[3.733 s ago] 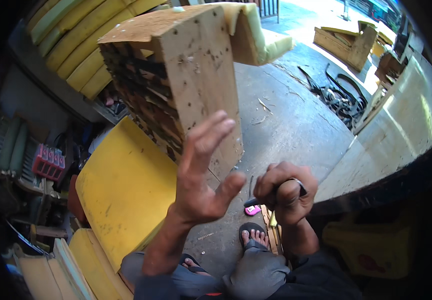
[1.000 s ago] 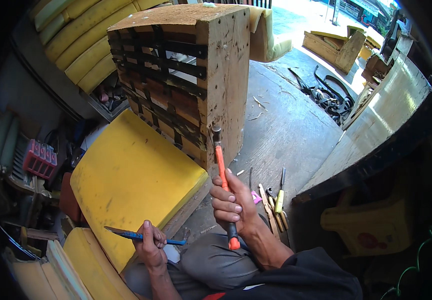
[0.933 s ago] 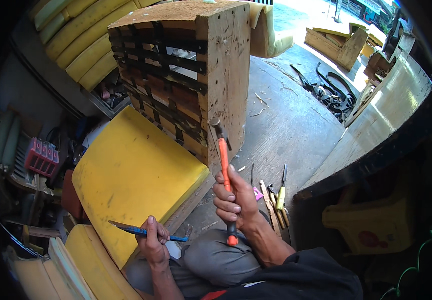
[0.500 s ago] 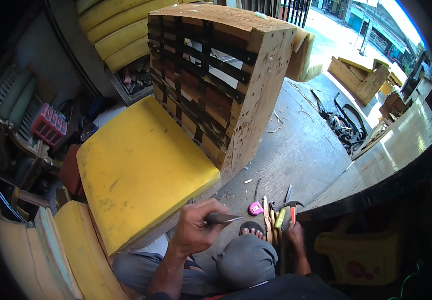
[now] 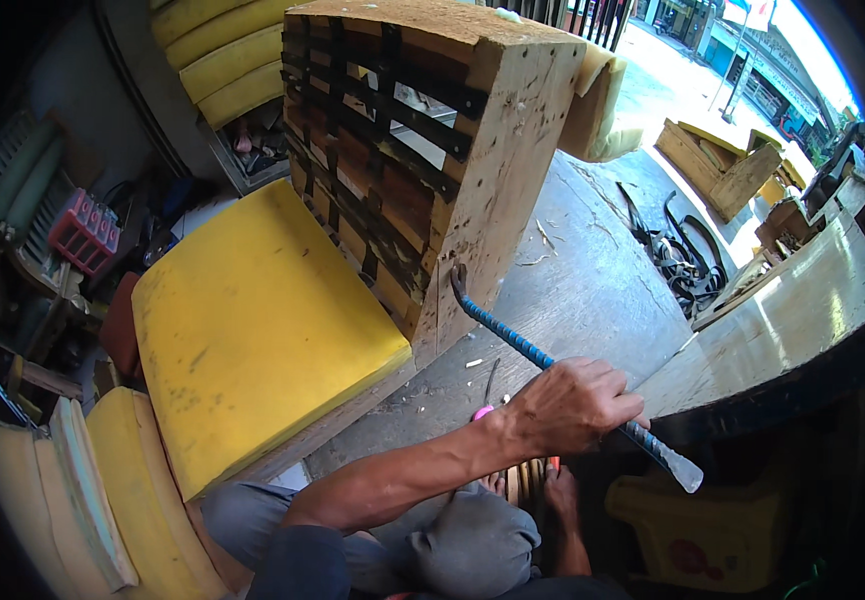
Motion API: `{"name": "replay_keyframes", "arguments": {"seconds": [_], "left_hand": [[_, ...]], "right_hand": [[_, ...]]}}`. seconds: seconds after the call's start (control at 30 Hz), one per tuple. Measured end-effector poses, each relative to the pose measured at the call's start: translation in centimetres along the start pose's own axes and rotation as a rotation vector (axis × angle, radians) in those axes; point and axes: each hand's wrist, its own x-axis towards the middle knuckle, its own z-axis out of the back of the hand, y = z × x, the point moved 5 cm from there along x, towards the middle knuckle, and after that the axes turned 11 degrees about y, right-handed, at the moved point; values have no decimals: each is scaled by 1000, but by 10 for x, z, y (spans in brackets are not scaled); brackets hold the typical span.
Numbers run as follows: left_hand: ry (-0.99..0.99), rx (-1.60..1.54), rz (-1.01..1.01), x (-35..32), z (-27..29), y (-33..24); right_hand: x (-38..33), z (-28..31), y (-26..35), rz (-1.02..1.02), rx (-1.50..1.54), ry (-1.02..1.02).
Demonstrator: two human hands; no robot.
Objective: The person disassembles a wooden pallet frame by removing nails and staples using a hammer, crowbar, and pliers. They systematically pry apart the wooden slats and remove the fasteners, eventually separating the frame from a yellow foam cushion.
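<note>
My left hand [image 5: 578, 405], its arm crossing in front of my knee, is wrapped round a pry bar [image 5: 508, 336] with a blue ribbed covering. The bar's dark hooked end meets the lower corner of the wooden seat frame [image 5: 493, 190]. Its pale, translucent end sticks out past my fist to the right. Lower down, my right hand [image 5: 562, 492] is closed on a tool with an orange handle [image 5: 555, 464], mostly hidden behind my left forearm. Black webbing straps [image 5: 383, 110] cross the upright frame. A yellow foam cushion [image 5: 263, 330] lies against it.
A pink tape measure [image 5: 483, 412] shows just above my left forearm. Black straps [image 5: 688, 255] lie in a tangle on the floor at right. Foam sheets [image 5: 118, 480] stand at lower left, near a pink plastic basket [image 5: 85, 232]. A curved pale panel [image 5: 793, 300] borders the right side.
My left hand has moved right and forward, bringing the pry bar's hooked end to the frame's corner. My forearm now covers most of the floor tools. The view has shifted slightly.
</note>
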Motion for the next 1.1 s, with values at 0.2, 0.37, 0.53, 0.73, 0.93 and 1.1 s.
{"name": "replay_keyframes", "arguments": {"seconds": [0.2,0.37,0.53,0.73,0.93,1.1], "left_hand": [[-21,46,29,15,-1,-2],[-43,91,31,21,-2,2],[-35,154,53,20,-8,4],[12,273,13,5,-28,6],[0,194,-17,22,-12,9],[-21,138,-8,30,8,3]], "right_hand": [[-5,2,2,51,16,-10],[-26,12,42,99,62,37],[-40,15,85,68,216,180],[-38,7,121,102,318,294],[-37,-11,123,186,673,445],[-59,-8,153,7,1617,991]]}}
